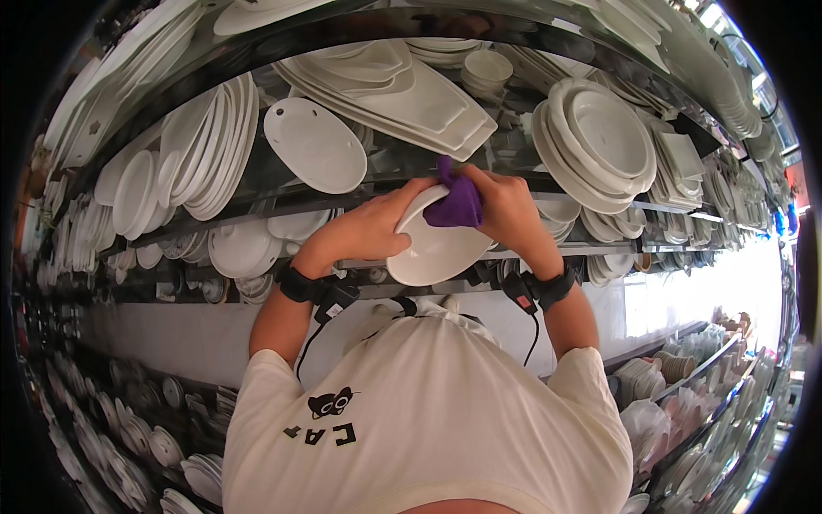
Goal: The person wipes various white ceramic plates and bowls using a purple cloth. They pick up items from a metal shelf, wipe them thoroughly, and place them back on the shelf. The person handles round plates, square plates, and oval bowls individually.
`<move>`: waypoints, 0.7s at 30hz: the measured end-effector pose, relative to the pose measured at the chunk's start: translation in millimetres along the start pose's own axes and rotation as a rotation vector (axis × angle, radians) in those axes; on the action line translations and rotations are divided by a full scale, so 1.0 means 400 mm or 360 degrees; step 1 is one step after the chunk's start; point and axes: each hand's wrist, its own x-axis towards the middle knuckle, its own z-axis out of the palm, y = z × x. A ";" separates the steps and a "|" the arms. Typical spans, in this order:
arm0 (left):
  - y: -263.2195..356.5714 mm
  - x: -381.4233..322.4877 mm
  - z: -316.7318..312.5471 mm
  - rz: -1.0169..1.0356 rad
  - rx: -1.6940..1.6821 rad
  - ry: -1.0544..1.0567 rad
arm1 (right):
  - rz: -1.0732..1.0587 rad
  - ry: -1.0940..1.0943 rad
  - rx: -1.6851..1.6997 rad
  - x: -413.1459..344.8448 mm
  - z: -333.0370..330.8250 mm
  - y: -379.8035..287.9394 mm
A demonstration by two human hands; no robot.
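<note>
A white ceramic bowl (437, 257) is tilted in front of my chest, its inside turned up towards me. My left hand (366, 228) grips the bowl's left rim, with the thumb on the inner face. In my right hand (510, 209) is a purple cloth (457, 204), pressed over the far right part of the rim. The cloth hides that stretch of rim and some of my right fingers. Just beyond my left hand, a white oval dish (314, 145) with small holes near its edge leans on the shelf.
Stacked angular white platters (417, 96) lie behind my hands. Nested round white dishes (603, 138) stand to the right, upright oval plates (221, 148) to the left. A dark shelf edge (257, 204) runs across below them. More crockery shelves (693, 379) stand behind me.
</note>
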 end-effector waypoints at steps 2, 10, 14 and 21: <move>-0.010 0.004 -0.002 -0.0012 0.0011 0.0109 | 0.0078 0.0147 -0.0024 -0.008 0.009 0.007; -0.129 0.016 0.085 0.0045 -0.0411 0.0917 | 0.0714 0.0725 0.0025 -0.035 0.024 0.038; -0.196 0.056 0.179 0.0367 -0.0099 0.1058 | 0.0907 0.0970 0.0653 -0.075 0.091 0.062; -0.154 0.033 0.110 0.0179 -0.0002 0.0791 | 0.0831 0.0685 0.0316 -0.085 0.054 0.070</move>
